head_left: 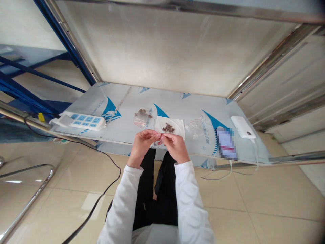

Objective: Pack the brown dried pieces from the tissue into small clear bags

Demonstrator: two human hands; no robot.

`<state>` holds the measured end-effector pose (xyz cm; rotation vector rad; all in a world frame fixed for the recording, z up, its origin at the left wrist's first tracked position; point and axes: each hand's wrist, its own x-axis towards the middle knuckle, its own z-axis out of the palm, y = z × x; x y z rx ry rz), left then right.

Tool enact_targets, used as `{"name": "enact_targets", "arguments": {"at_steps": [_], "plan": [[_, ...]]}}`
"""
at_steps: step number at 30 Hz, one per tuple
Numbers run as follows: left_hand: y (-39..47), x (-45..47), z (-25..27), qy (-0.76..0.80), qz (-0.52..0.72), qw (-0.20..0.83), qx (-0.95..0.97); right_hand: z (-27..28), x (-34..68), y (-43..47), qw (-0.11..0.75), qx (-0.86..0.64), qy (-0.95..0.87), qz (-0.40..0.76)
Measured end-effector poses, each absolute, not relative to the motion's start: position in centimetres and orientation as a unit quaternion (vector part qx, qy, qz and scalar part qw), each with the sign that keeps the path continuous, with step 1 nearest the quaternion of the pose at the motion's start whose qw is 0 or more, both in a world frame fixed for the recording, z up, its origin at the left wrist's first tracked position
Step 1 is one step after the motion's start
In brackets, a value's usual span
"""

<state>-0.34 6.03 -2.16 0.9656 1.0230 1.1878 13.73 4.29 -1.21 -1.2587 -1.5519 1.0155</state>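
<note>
My left hand [144,144] and my right hand [175,145] meet fingertip to fingertip over the front edge of the shelf. The fingers of both are pinched together, and what sits between them is too small to make out. Just beyond them, a pile of small brownish metal pieces [168,128] lies on a white sheet [179,126]. To the left of the sheet is a clear plastic bag [142,113] with more brown pieces, beside some thin reddish strips [139,124]. Another clear bag [195,129] lies to the right.
The shelf [127,98] is covered in printed protective film. A white power strip [82,121] stands at its left end. On the right are a blurred-out phone [226,144] and a white power bank [242,127] with a cable. A black cord [109,188] hangs at left.
</note>
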Motion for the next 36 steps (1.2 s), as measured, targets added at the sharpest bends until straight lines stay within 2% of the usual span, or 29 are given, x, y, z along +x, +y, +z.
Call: {"name": "enact_targets", "arguments": {"at_steps": [5, 9, 12, 15, 17, 22, 24, 28, 32, 34, 36], "plan": [[5.4, 0.3, -0.8, 0.598, 0.443, 0.413, 0.525, -2.6, 12.3, 4.4, 0.464, -0.681, -0.539, 0.173], [4.6, 0.8, 1.5, 0.67, 0.395, 0.272, 0.567, -2.9, 12.3, 4.6, 0.481, -0.681, -0.534, 0.139], [4.6, 0.8, 2.1, 0.654, 0.392, 0.288, 0.579, -2.3, 12.9, 4.6, 0.515, -0.559, -0.617, 0.202], [5.2, 0.6, 1.5, 0.621, 0.403, 0.343, 0.578, -1.7, 13.4, 4.2, 0.491, -0.455, -0.68, 0.297], [5.5, 0.4, 0.9, 0.596, 0.415, 0.378, 0.574, -1.6, 13.6, 3.8, 0.471, -0.442, -0.688, 0.331], [5.4, 0.3, 0.7, 0.522, 0.4, 0.449, 0.605, -2.9, 13.8, 3.1, 0.496, -0.498, -0.663, 0.258], [5.2, 0.3, 1.3, 0.526, 0.385, 0.414, 0.636, -3.4, 13.9, 3.0, 0.504, -0.509, -0.659, 0.229], [5.0, 0.1, 2.6, 0.577, 0.34, 0.269, 0.692, -3.7, 14.2, 3.1, 0.49, -0.504, -0.683, 0.202], [5.1, -0.1, 2.7, 0.597, 0.333, 0.224, 0.694, -3.4, 15.6, 4.4, 0.474, -0.507, -0.696, 0.186], [5.4, -0.5, 2.4, 0.615, 0.343, 0.214, 0.677, -3.1, 17.0, 6.1, 0.436, -0.525, -0.71, 0.175], [5.7, -1.0, 2.0, 0.638, 0.346, 0.208, 0.656, -2.7, 18.8, 8.5, 0.345, -0.556, -0.742, 0.146]]}}
